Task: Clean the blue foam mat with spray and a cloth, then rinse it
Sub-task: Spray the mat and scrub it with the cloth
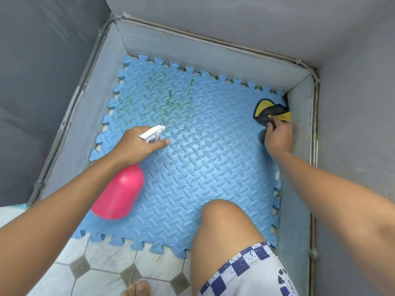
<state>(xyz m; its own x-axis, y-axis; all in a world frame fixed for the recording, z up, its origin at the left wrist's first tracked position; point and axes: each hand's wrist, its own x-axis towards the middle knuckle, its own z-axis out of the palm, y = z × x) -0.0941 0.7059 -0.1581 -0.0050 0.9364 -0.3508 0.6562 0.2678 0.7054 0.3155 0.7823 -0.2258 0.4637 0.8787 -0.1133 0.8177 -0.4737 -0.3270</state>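
So the left hand (136, 144) is wrapped around the neck of the pink spray bottle (119, 195), index finger stuck out past the white trigger head (152, 133). The bottle's long axis runs from the near-left of the blue foam mat (213, 189) up toward its far-left corner, nozzle aimed right at the green stains (171, 99) sitting just beyond it. That's the relation that matters I reckon: the grime is straight ahead of the nozzle, and the left hand is way nearer to it than the other one.

Over at the mat's far-right corner, the right hand (277, 135) is clenched on a dark and yellow cloth (270, 112) bunched against the grey wall (299, 116). To wipe, it'd have to cross the whole far edge of the mat.

Hard to tell whether the trigger's actually being squeezed, and the palm hides most of the cloth grip. A bent knee (222, 218) covers the near-right part of the mat.
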